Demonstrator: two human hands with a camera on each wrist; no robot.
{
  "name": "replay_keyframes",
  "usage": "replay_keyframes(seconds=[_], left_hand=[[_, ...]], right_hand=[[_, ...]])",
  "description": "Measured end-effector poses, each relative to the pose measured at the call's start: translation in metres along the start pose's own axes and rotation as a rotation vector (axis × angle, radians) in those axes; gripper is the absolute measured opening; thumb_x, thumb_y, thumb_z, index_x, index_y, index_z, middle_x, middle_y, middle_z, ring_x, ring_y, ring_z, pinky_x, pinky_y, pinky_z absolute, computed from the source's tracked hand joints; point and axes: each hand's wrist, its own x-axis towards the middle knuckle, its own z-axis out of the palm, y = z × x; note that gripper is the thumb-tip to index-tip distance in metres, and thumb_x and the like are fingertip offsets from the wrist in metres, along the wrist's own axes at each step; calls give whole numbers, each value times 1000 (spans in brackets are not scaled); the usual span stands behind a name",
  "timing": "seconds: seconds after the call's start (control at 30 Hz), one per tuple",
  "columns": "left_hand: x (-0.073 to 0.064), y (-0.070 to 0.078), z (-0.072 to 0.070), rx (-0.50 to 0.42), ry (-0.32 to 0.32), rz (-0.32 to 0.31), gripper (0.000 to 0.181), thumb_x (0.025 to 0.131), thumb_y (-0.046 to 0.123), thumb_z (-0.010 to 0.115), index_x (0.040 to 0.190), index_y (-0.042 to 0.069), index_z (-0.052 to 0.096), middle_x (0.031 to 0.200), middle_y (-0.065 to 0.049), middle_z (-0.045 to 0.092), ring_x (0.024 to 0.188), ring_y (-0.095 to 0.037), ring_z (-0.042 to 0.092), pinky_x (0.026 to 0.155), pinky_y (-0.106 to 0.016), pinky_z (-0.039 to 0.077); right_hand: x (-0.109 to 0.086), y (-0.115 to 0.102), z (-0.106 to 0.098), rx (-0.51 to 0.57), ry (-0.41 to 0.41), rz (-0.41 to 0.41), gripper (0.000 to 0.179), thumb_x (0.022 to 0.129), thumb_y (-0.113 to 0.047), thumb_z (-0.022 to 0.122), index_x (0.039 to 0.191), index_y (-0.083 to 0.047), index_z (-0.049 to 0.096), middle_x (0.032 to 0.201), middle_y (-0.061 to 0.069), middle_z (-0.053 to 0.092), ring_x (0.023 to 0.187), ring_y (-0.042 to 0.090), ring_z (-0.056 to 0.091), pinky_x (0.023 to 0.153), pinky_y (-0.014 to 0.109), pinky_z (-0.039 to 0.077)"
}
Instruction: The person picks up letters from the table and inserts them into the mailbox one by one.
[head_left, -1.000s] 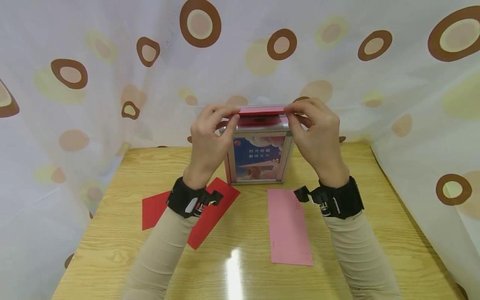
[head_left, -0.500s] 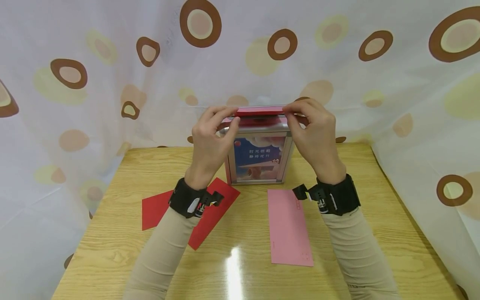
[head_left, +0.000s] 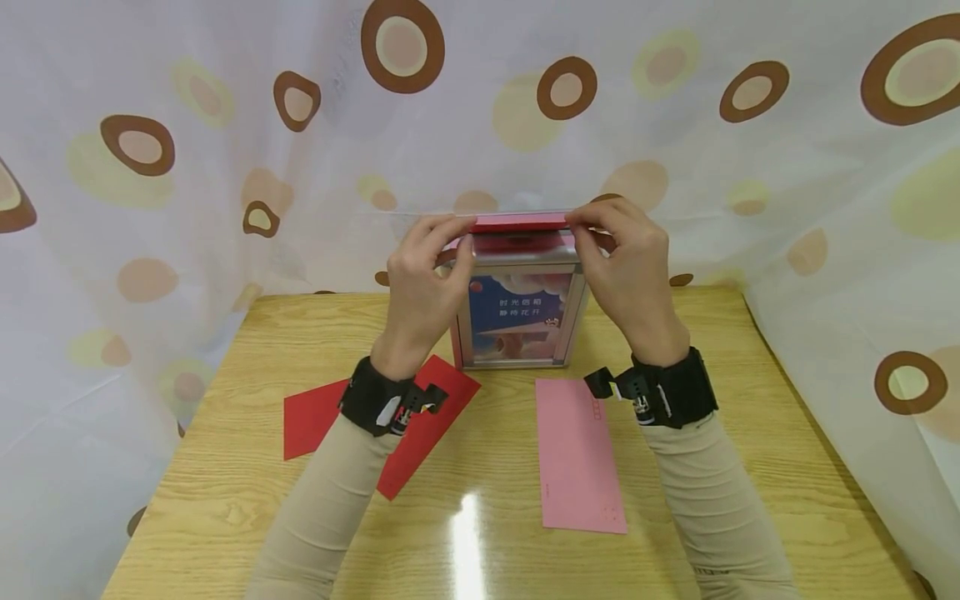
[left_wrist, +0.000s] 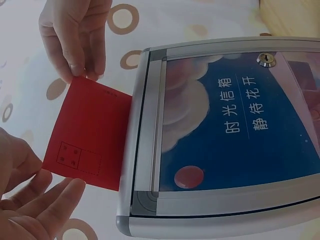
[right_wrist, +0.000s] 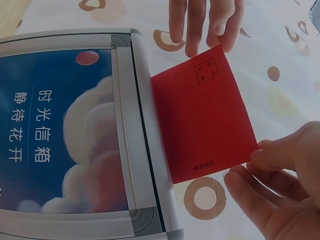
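Observation:
A red envelope (right_wrist: 202, 117) stands upright at the top of a silver-framed letter box (head_left: 517, 317) with a blue and pink picture front. In both wrist views the envelope's lower part disappears behind the box's top edge; the slot itself cannot be seen there. My left hand (head_left: 423, 279) pinches the envelope's upper left corner between thumb and fingers. At the opposite upper corner, my right hand (head_left: 628, 271) pinches it likewise. The left wrist view shows printed stamp squares on the red envelope (left_wrist: 92, 132).
Two red envelopes lie on the wooden table (head_left: 480, 450), the nearer red envelope (head_left: 435, 425) partly under my left wrist and the other red envelope (head_left: 309, 421) farther left. A pink envelope (head_left: 579, 458) lies front right of the box. Patterned cloth (head_left: 465, 150) hangs behind.
Both hands keep their hold on the red envelope. My right hand and wrist have shifted slightly left, my left hand's wrist slightly right. The envelope and box look nearly the same.

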Motion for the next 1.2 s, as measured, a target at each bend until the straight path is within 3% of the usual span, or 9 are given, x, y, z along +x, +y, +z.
replay_keyframes(seconds=[0.27, 0.5, 0.83, 1.0, 1.2], left_hand=[[0, 0, 1, -4, -23, -14, 25, 90, -2, 59, 113, -1, 69, 104, -17, 65, 94, -22, 65, 73, -31, 60], [-1, -1, 0, 68, -71, -36, 27, 90, 0, 59, 116, -2, 67, 109, -17, 64, 93, -25, 62, 73, -38, 58], [-5, -1, 1, 98, -121, -51, 30, 90, 3, 59, 119, -2, 65, 115, -17, 64, 111, -22, 58, 94, -39, 52], [-13, 1, -2, 96, -138, -43, 31, 89, 4, 59, 119, 0, 65, 116, -17, 65, 111, -24, 59, 91, -41, 52], [-39, 13, -13, 139, -230, -68, 37, 90, 15, 65, 124, 2, 63, 122, -15, 62, 119, -25, 53, 103, -42, 45]], right_hand=[[-3, 28, 7, -13, -3, 13, 11, 89, 4, 64, 95, 1, 73, 91, 15, 67, 87, 22, 66, 72, 42, 59], [-6, 34, 9, 12, -28, 30, 13, 90, 0, 65, 99, -2, 73, 94, 13, 67, 92, 20, 66, 76, 39, 59], [-14, 39, 10, 22, -58, 68, 14, 91, -3, 63, 102, 0, 72, 100, 13, 71, 95, 21, 65, 82, 38, 58], [-28, 40, 8, -33, -57, 30, 17, 92, -5, 62, 106, 0, 70, 106, 15, 70, 96, 27, 63, 86, 43, 55], [-57, 33, 1, -76, -44, -21, 24, 88, -7, 66, 109, 1, 68, 108, 20, 69, 114, 35, 56, 100, 52, 44]])
